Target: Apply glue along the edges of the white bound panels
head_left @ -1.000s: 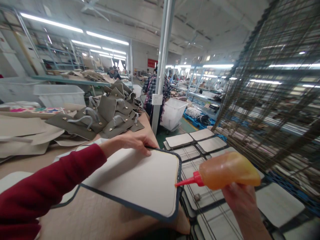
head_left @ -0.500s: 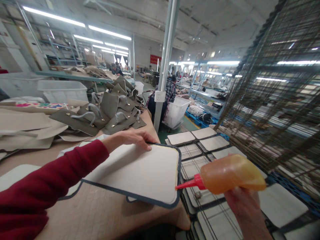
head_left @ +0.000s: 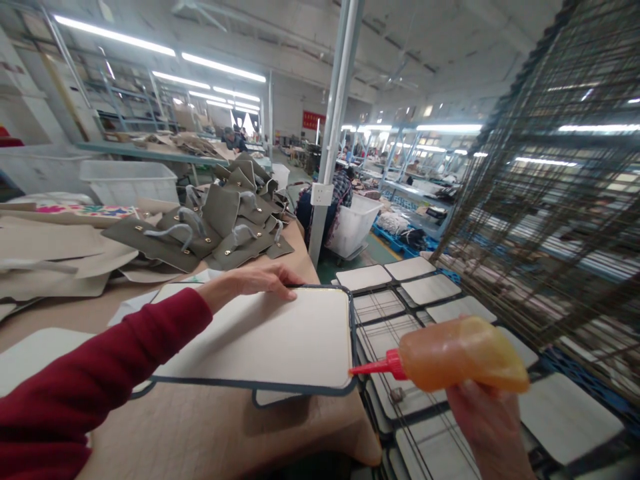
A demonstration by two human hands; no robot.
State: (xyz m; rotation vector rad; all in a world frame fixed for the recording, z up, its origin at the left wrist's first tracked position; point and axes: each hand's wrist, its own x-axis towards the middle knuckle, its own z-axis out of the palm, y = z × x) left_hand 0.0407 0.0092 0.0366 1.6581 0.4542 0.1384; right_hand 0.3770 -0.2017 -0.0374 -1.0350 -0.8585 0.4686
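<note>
the left hand (head_left: 260, 280) presses flat on the white panel (head_left: 280, 337) at the table (head_left: 200, 427) corner. the right hand (head_left: 480, 413) is closed around the orange glue bottle (head_left: 460, 353), its nozzle (head_left: 370, 367) at the panel's right edge. edge gluing, i judge; following the edge calls for a steady squeeze.

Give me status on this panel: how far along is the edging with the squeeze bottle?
Done: several white panels lie on the wire rack. In hand: left hand pins the trimmed panel on the table; right hand holds the orange squeeze bottle, its red nozzle at the panel's near right corner. Left: how much edge is covered is too fine to see; some rack slots sit bare.
</note>
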